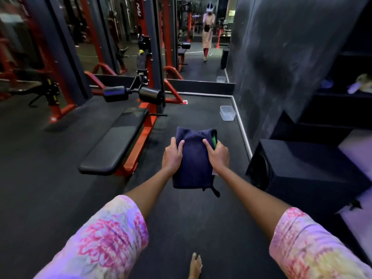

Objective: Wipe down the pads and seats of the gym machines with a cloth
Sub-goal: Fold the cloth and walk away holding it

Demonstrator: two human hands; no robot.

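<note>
A folded dark blue cloth (pixel 193 160) hangs in the air in front of me, held by both hands. My left hand (pixel 172 156) grips its left edge with the thumb on top. My right hand (pixel 218 155) grips its right edge, where a green strip (pixel 214 140) shows beside the fingers. To the left stands a red-framed machine with a long black bench pad (pixel 116 141) and two black roller pads (pixel 131 94) above its far end. The cloth is apart from the bench, to its right.
A mirror (pixel 201 37) on the far wall shows a standing person. A clear plastic box (pixel 227 112) lies on the floor by the wall. A black speaker box (pixel 302 164) sits at right under dark shelves. My bare foot (pixel 194 265) stands on dark rubber flooring.
</note>
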